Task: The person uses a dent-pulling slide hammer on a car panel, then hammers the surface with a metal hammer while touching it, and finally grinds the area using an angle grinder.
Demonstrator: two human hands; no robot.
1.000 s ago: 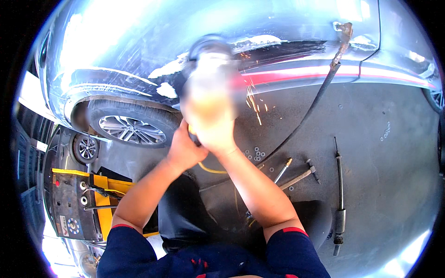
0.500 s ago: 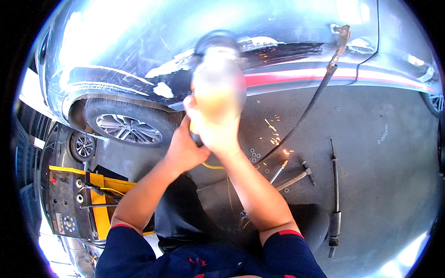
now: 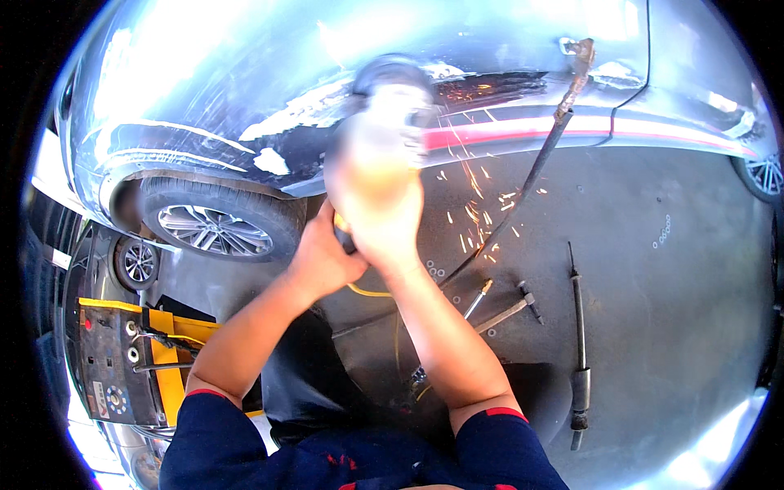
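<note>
Gripping a blurred grinder [image 3: 384, 98] closed-fisted, left hand [image 3: 322, 261] low, right hand [image 3: 384, 220] above, both against the scraped car panel [image 3: 269, 122]; sparks [image 3: 478, 204] fall rightward of them.

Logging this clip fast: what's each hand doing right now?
Left hand: closed on the grinder, at its rear.
Right hand: closed on the grinder, further forward, blurred.

One car [image 3: 245, 73], three wheels [image 3: 214, 229] in view counting the small one at the left edge, one grinder [image 3: 390, 86] throwing sparks, two hands [image 3: 377, 219], one hammer [image 3: 510, 310], one screwdriver [image 3: 478, 298], one long rod tool [image 3: 578, 351], one yellow machine [image 3: 114, 359], one hose [image 3: 531, 175]
</note>
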